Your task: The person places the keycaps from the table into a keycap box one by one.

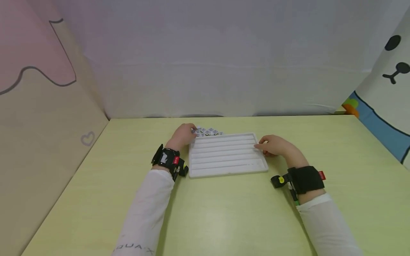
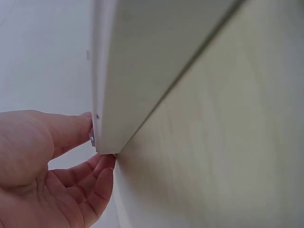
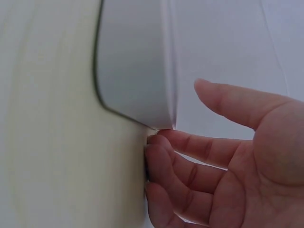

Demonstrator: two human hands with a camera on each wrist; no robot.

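Near the middle of the counter [image 1: 224, 213] lies a white grooved tray [image 1: 227, 156]. The right hand [image 1: 275, 145] steadies its right edge, fingers loosely curled against it, pinching nothing. At the far left corner, the left hand's [image 1: 183, 136] grip pinches one small printed tile [image 2: 92, 138] from the cluster of tiles [image 1: 206, 132]. Judging by this, seating it in a groove comes next, needing careful alignment.

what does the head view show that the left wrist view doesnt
Only the head view shows the whole tray with its empty grooves, the tiles piled behind its far left corner, the right hand at the tray's right edge, both wrist straps and the table.

Only the left wrist view shows, close up, a small tile pinched at the fingertips beside the tray's corner.

Both show the left hand at the tray and the yellow-green tabletop.
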